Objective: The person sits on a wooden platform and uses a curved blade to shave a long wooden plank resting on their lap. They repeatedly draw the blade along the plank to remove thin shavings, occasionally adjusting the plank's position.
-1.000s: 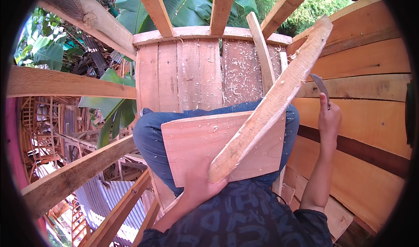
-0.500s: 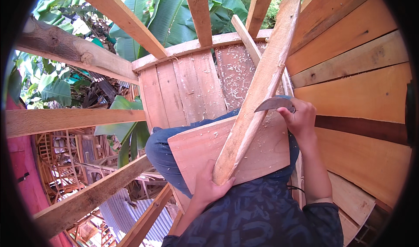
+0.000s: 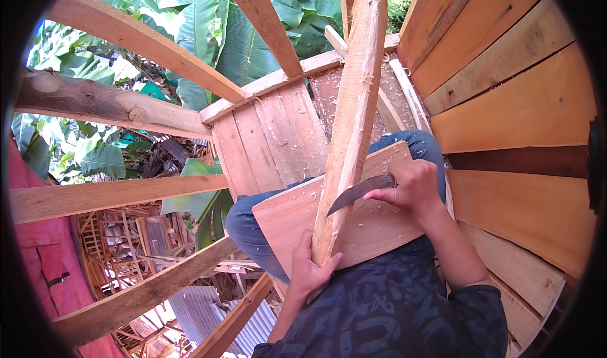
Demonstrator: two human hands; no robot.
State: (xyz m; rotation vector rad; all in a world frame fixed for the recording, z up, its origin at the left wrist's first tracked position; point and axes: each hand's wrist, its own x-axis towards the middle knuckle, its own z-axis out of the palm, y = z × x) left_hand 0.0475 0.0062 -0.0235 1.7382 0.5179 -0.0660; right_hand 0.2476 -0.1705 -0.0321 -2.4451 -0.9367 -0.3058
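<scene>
A long rough wooden beam leans away from me, its near end resting over a flat board laid across my lap. My left hand grips the beam's near end, thumb on one side and fingers on the other. In my right hand is a knife with a dark curved blade, its handle hidden in my closed fist. The blade lies across the beam's pale, freshly cut edge, low down near my left hand. Thin shavings cling to the beam and dot the board.
Planks form the floor ahead, with curled shavings and a loose strip on it. A board wall rises on the right. Posts stand along the open left side, above corrugated sheets and timber below. Banana leaves hang beyond.
The knife has come down along the beam toward my left hand. The beam now stands more upright in view, its far end shifted left. My left hand keeps its grip.
</scene>
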